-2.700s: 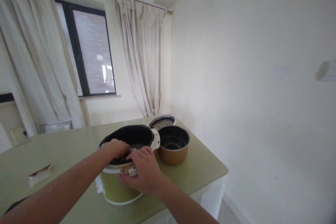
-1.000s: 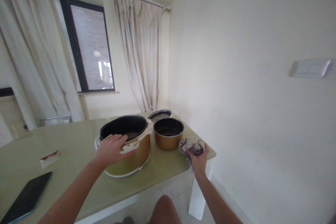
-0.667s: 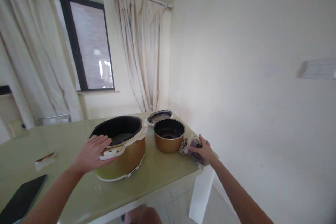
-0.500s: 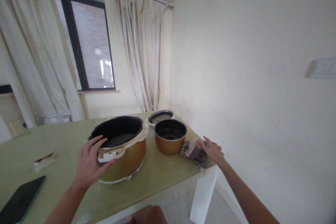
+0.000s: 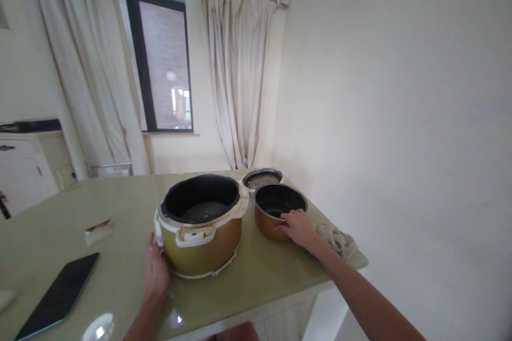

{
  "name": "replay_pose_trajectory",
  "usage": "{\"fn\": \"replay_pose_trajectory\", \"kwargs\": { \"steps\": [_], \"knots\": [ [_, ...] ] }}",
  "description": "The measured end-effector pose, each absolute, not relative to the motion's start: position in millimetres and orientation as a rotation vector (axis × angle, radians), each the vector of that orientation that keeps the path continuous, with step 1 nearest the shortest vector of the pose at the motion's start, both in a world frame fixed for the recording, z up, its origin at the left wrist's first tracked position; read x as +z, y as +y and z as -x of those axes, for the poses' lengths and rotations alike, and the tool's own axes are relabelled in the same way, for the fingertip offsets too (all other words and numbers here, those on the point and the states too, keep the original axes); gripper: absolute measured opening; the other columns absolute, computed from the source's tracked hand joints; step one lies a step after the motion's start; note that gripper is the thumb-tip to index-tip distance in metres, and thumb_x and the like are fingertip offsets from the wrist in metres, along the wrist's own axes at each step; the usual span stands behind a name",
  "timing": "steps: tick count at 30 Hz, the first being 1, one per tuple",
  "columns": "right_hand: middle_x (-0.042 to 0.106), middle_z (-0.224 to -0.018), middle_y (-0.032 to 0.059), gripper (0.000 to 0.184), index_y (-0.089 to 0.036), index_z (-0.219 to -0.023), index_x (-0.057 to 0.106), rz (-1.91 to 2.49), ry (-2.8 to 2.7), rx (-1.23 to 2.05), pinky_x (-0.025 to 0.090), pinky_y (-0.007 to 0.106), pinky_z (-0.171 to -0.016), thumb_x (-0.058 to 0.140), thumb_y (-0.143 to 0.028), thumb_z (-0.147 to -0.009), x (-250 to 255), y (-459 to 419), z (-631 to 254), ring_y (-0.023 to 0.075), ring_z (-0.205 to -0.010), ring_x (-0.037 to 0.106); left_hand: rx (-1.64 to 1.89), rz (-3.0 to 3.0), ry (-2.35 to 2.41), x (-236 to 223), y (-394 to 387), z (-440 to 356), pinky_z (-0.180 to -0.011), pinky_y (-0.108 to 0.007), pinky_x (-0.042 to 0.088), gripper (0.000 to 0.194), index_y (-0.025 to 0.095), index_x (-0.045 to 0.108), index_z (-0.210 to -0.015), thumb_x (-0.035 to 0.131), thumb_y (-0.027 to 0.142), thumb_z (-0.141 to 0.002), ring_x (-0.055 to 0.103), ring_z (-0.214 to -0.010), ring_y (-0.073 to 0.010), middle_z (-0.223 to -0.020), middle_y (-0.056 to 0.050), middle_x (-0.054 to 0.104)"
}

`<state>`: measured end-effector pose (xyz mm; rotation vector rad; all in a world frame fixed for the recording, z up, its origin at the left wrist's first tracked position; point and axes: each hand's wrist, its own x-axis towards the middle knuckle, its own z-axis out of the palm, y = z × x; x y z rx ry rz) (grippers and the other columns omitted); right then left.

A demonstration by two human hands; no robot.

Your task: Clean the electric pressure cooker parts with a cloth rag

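Note:
A golden-brown cooker body (image 5: 200, 248) with a white rim and a dark interior stands upright on the table. My left hand (image 5: 156, 269) is flat against its left side, fingers extended and partly hidden by the cooker. To the right is a smaller brown inner pot (image 5: 264, 224), black inside. My right hand (image 5: 298, 226) grips the pot's near right rim, with the thumb outside and the fingers over the edge. A crumpled patterned cloth (image 5: 338, 238) lies just beyond my right wrist.
Behind the pot is a round lid (image 5: 262, 178). A dark tablet (image 5: 60, 293) and a small packet (image 5: 98, 230) lie on the left of the glossy table (image 5: 132, 200). The wall (image 5: 392, 133) rises close on the right, with a curtained window (image 5: 166, 64) behind.
My right hand has left the cloth and moved left to the inner pot's rim. My left hand has dropped from the cooker's front rim to its left side. The view has turned left.

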<state>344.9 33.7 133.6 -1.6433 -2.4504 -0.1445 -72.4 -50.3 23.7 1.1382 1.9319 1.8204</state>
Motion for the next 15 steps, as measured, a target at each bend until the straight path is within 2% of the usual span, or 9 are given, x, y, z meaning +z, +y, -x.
{"fn": "replay_pose_trajectory", "kwargs": {
  "steps": [3, 5, 8, 11, 15],
  "knots": [
    [0.078, -0.096, 0.0126, 0.027, -0.021, -0.095, 0.079, 1.635, -2.421, -0.120, 0.041, 0.040, -0.097, 0.068, -0.045, -0.097, 133.8, 42.0, -342.6, 0.0298, -0.104, 0.071, 1.785, -1.045, 1.935, 24.1, -50.2, 70.7, -0.126, -0.053, 0.035, 0.078, 0.012, 0.052, -0.149, 0.018, 0.065, -0.104, 0.051, -0.144, -0.0333, -0.147, -0.020, 0.060],
    [0.078, -0.092, 0.0105, 0.026, -0.021, -0.089, 0.078, 1.616, -2.347, -0.093, 0.041, 0.040, -0.098, 0.068, -0.044, -0.096, 138.0, 43.8, -345.7, 0.0282, -0.100, 0.071, 1.780, -1.047, 1.963, 24.1, -50.0, 70.5, -0.124, -0.055, 0.037, 0.073, 0.013, 0.057, -0.141, 0.022, 0.064, -0.104, 0.056, -0.138, -0.0336, -0.139, -0.019, 0.065],
    [0.076, -0.084, 0.0076, 0.030, -0.021, -0.080, 0.075, 1.583, -2.145, 0.048, 0.045, 0.036, -0.085, 0.068, -0.047, -0.092, 153.7, 44.0, -353.4, 0.0258, -0.088, 0.069, 1.781, -1.029, 1.987, 23.2, -49.6, 70.5, -0.120, -0.056, 0.041, 0.067, 0.017, 0.058, -0.139, 0.025, 0.063, -0.104, 0.060, -0.134, -0.0335, -0.136, -0.016, 0.067],
    [0.073, -0.075, 0.0034, 0.038, -0.021, -0.076, 0.071, 1.460, -1.952, 0.226, 0.044, 0.032, -0.068, 0.066, -0.057, -0.089, 182.6, 40.1, -359.5, 0.0229, -0.074, 0.064, 1.796, -1.018, 1.990, 22.4, -48.6, 69.7, -0.123, -0.055, 0.039, 0.065, 0.021, 0.056, -0.144, 0.026, 0.063, -0.104, 0.056, -0.140, -0.0326, -0.143, -0.014, 0.064],
    [0.065, -0.065, 0.0018, 0.051, -0.022, -0.067, 0.065, 1.224, -1.910, 0.171, 0.042, 0.032, -0.063, 0.068, -0.070, -0.084, 240.6, 29.4, -351.9, 0.0210, -0.066, 0.058, 1.817, -1.029, 1.959, 24.9, -48.1, 66.7, -0.127, -0.054, 0.034, 0.069, 0.017, 0.053, -0.149, 0.023, 0.061, -0.105, 0.051, -0.146, -0.0325, -0.152, -0.017, 0.058]
  ]
}}
